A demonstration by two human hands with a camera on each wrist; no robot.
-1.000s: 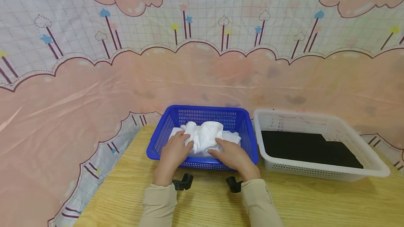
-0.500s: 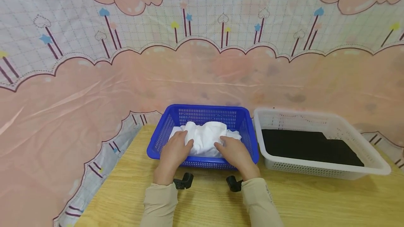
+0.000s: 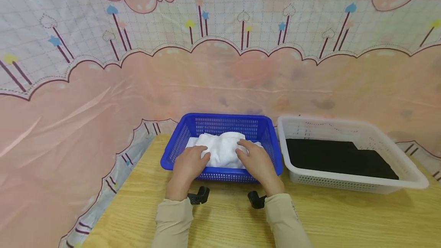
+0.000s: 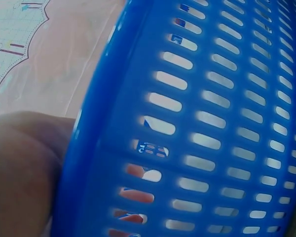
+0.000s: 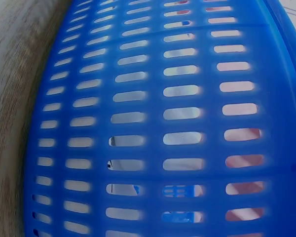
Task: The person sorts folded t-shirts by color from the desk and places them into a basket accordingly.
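Note:
A rumpled white cloth (image 3: 222,150) lies in the blue plastic basket (image 3: 222,170), over more white fabric whose kind I cannot make out. My left hand (image 3: 186,165) reaches over the front left rim, its fingers relaxed against the cloth's left side. Over the front right, my right hand (image 3: 257,162) rests at the cloth's right side, thumb and fingers apart. Neither hand visibly pinches the fabric; some fingertips are hidden. The left wrist view shows part of the left hand (image 4: 22,173) beside the basket's slotted wall (image 4: 187,160). Only that wall (image 5: 153,118) fills the right wrist view.
To the right stands a white plastic basket (image 3: 348,178) holding folded black cloth (image 3: 324,158). Both baskets stand on a wooden table (image 3: 231,225). A printed curtain (image 3: 206,79) hangs close behind them. Black wrist mounts (image 3: 200,195) sit at the inner wrists.
The raised fold at the cloth's left has flattened. My right hand's fingers have moved slightly upward along the cloth's right side. Both baskets stay in place; the head view has shifted slightly.

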